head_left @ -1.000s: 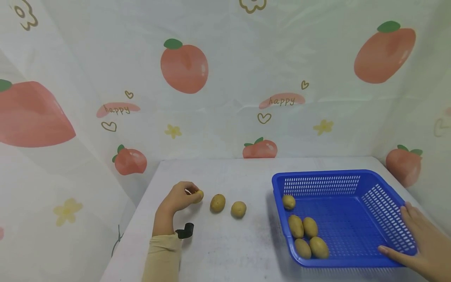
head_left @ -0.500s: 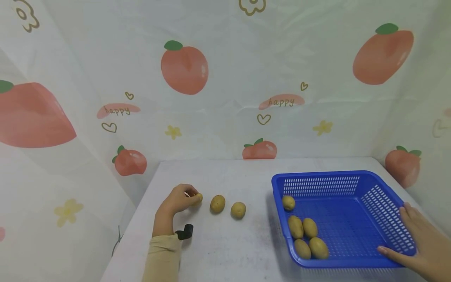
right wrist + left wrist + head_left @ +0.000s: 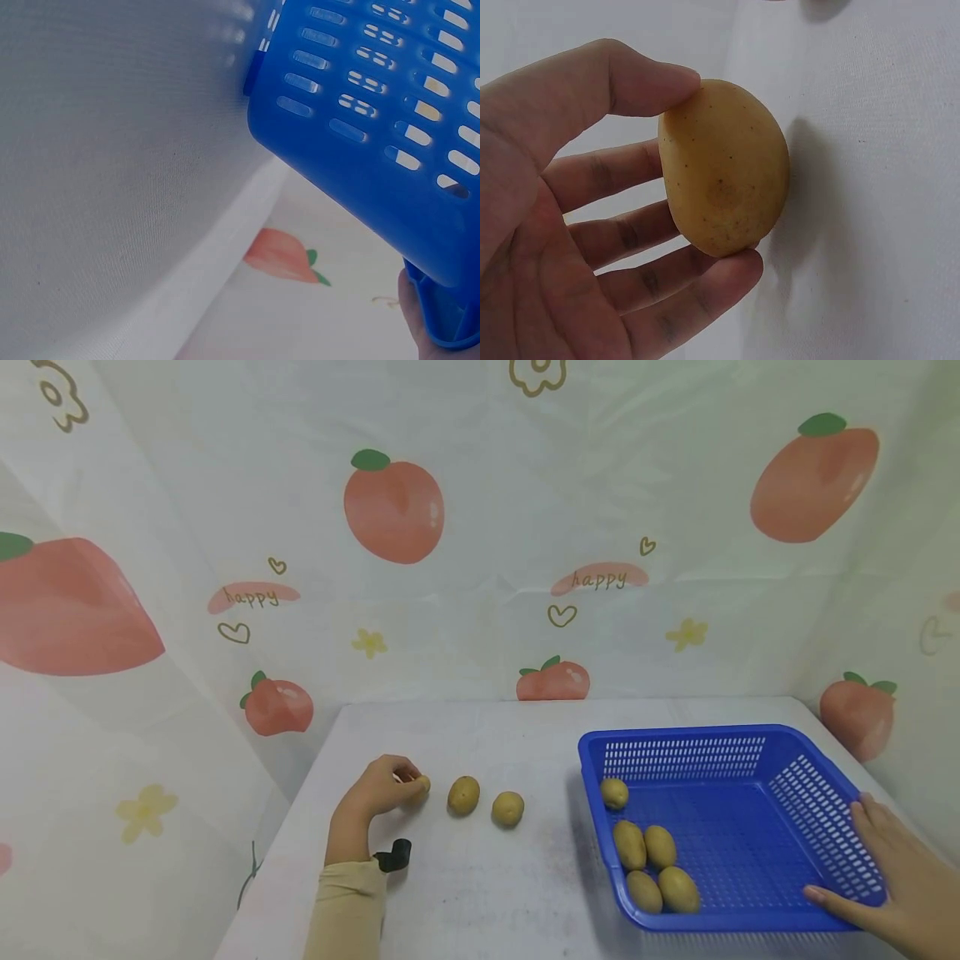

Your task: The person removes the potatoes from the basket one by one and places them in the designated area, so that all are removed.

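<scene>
My left hand pinches a potato between thumb and fingers at the left of the table. In the left wrist view the thumb presses its upper end, and the fingers support it from behind and below. The potato's shadow lies close beside it on the white surface. To its right lie two loose potatoes, one oval and one rounder. At the far right my right hand rests on the rim of a blue plastic basket, fingers extended and thumb spread across the front corner.
Inside the basket, several potatoes sit along its left side. The white table runs back to a fruit-printed curtain. A black wrist piece sticks out beside the left sleeve.
My left hand has lowered slightly toward the table with the potato held in it. The right hand, the basket and the two loose potatoes keep their places.
</scene>
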`<state>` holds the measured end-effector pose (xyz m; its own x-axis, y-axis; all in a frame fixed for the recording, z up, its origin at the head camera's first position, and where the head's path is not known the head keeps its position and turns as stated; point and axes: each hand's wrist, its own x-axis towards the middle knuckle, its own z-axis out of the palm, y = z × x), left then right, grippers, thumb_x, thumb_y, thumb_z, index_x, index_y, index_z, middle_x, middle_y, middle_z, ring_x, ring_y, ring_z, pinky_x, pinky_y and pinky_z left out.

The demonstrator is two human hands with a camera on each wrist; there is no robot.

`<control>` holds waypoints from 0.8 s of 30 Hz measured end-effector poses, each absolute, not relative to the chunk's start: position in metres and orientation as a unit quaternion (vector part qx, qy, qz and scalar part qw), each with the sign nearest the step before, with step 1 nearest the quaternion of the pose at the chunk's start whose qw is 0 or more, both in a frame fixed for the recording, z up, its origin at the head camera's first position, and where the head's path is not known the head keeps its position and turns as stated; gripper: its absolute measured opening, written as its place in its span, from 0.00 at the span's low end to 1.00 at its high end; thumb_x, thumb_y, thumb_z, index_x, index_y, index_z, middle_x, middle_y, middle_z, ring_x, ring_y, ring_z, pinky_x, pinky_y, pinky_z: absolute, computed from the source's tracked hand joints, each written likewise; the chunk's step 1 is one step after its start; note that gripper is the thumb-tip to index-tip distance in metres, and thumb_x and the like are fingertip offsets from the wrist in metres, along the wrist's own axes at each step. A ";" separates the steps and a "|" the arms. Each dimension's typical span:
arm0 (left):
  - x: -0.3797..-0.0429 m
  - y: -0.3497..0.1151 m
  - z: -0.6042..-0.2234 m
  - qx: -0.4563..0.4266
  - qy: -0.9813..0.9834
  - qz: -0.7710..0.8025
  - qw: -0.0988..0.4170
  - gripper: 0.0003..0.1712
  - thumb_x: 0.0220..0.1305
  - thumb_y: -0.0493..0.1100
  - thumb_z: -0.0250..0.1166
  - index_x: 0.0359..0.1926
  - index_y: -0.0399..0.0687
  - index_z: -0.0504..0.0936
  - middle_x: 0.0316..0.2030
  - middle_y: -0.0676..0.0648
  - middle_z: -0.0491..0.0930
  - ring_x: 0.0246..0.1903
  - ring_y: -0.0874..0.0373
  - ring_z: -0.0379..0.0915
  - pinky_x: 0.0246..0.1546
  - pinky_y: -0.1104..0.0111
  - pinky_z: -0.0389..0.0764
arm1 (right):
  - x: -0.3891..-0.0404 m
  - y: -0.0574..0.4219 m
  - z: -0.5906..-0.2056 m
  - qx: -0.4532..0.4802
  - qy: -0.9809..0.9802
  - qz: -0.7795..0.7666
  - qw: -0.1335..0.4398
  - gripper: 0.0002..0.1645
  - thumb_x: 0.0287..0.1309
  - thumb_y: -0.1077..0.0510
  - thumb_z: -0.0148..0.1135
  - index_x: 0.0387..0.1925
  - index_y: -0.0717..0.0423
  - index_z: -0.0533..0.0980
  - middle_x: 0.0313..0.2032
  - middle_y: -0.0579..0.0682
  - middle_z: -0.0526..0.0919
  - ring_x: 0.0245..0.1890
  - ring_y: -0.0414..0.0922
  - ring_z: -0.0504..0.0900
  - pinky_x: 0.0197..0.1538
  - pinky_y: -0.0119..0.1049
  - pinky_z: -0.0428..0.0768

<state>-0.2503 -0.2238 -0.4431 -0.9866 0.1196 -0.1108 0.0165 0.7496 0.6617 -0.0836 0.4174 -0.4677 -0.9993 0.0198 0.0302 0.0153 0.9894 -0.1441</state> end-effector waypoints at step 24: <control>-0.251 -0.226 -0.445 0.031 0.934 0.347 0.077 0.12 0.59 0.49 0.74 0.40 0.48 0.88 0.43 0.45 0.83 0.42 0.52 0.78 0.38 0.59 0.81 | -0.084 0.418 -0.468 -0.003 -0.997 0.073 0.027 0.84 0.56 0.25 0.67 0.78 0.80 0.31 0.76 0.82 0.25 0.77 0.81 0.27 0.64 0.85 0.45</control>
<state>-0.2509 -0.2255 -0.4448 -0.9861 0.1119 -0.1228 0.0045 0.7571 0.6533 -0.0843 0.4176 -0.4683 -0.9986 0.0101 0.0526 0.0024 0.9894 -0.1452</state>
